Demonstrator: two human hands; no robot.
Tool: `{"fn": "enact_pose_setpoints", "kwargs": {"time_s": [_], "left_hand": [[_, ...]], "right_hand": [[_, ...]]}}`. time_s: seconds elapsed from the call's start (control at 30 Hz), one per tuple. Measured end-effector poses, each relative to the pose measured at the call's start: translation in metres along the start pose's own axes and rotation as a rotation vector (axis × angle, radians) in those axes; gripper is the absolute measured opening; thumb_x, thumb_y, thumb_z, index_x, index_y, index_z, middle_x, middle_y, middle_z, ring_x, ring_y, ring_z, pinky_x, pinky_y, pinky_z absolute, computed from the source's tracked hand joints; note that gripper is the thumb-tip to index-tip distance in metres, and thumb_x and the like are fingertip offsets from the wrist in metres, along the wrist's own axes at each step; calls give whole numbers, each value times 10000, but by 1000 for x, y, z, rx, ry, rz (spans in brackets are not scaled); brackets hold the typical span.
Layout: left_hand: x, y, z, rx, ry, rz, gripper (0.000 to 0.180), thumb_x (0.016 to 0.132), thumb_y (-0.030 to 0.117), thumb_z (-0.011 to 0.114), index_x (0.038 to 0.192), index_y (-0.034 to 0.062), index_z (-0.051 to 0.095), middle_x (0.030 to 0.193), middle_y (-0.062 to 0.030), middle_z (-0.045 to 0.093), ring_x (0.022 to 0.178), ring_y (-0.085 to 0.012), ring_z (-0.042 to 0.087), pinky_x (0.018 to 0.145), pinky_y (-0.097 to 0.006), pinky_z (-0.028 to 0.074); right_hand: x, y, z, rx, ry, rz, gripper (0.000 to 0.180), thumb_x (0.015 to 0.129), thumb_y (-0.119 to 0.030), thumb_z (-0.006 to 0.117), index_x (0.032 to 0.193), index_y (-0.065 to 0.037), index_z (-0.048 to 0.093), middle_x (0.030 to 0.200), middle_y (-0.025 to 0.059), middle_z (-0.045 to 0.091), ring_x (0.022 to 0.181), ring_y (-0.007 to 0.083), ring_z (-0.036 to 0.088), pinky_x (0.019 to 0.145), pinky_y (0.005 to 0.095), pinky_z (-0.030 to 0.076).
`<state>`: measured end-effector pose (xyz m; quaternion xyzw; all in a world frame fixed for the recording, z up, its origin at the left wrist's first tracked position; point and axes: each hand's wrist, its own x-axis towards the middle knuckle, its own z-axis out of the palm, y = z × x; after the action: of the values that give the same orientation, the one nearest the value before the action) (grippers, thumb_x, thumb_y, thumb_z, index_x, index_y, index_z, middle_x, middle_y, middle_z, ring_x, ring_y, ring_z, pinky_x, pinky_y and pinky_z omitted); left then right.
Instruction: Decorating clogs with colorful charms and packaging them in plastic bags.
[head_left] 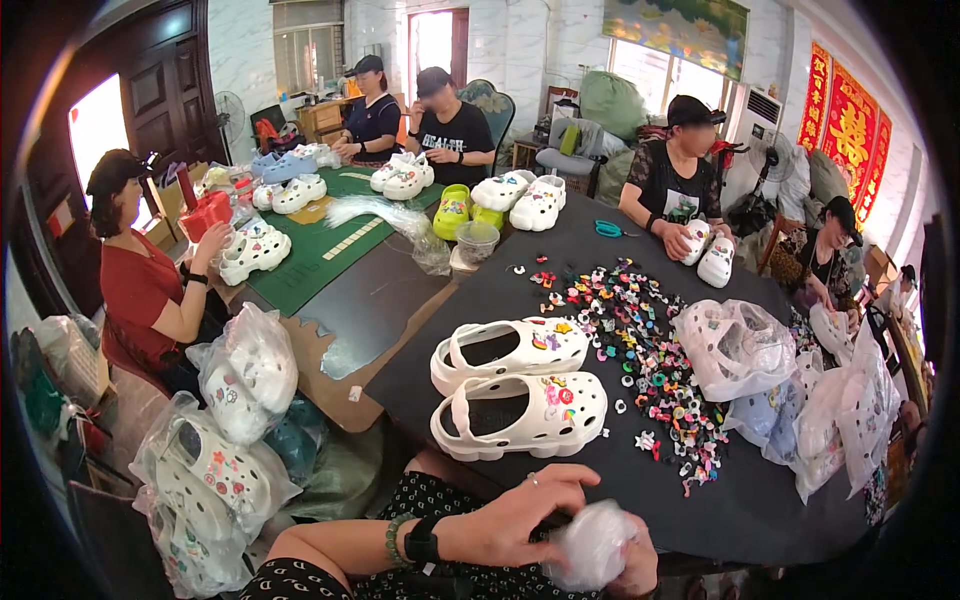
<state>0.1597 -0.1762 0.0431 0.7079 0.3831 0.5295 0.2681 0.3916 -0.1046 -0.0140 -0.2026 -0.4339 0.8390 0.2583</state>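
Observation:
A crumpled clear plastic bag (pixel 594 545) is bunched between my hands at the near edge of the black-covered table. My left hand (pixel 512 515), with a ring, a beaded bracelet and a dark wristband, has its fingers curled over the bag's left side. My right hand (pixel 636 562) grips the bag from the right, its fingers partly hidden behind the plastic. Just beyond my hands, two white clogs lie side by side with toes to the right: a nearer clog (pixel 580 420) and a farther clog (pixel 550 340). Both carry colourful charms on their toes.
Loose charms (pixel 650 350) spread across the black table (pixel 520 270) right of the clogs. Bagged clogs (pixel 735 350) stand at the right; more bagged clogs (pixel 215 480) are at lower left. Several people sit around the tables, with a green mat (pixel 330 230) at far left.

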Motion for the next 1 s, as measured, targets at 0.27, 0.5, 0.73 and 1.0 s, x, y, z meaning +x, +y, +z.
{"fn": "enact_pose_setpoints", "kwargs": {"time_s": [0.27, 0.5, 0.73, 1.0], "left_hand": [[-1, -11, -5, 93, -296, 263, 574, 787, 63, 714, 1336, 99, 549, 1326, -125, 577, 1096, -328, 586, 940, -396, 491], [27, 18, -64, 603, 348, 12, 442, 757, 16, 686, 1188, 69, 601, 999, -149, 674, 809, -337, 654, 733, -396, 536], [59, -45, -150, 954, 456, -147, 248, 757, -1, 667, 971, 16, 543, 851, -176, 621, 707, -387, 621, 620, -436, 500], [59, -136, -160, 932, 22, -221, 122, 723, 72, 631, 813, -2, 596, 793, -213, 615, 796, -418, 604, 692, -458, 492]], "right_hand": [[13, -1, -7, -67, -153, 298, 636, 853, -334, 721, 1307, 56, 508, 1217, 173, 624, 1105, 280, 624, 948, 390, 509], [47, -34, 9, -610, 224, -342, 347, 895, -74, 651, 1216, 4, 544, 1114, 122, 605, 946, 199, 634, 808, 350, 527], [53, -24, -69, -1416, 556, -549, 253, 822, 3, 681, 1054, 13, 579, 1165, 193, 548, 1048, 364, 568, 866, 416, 483], [61, 0, -86, -1618, 574, -636, 186, 811, 18, 645, 985, 6, 579, 1093, 183, 575, 1023, 369, 544, 902, 458, 454]]}}
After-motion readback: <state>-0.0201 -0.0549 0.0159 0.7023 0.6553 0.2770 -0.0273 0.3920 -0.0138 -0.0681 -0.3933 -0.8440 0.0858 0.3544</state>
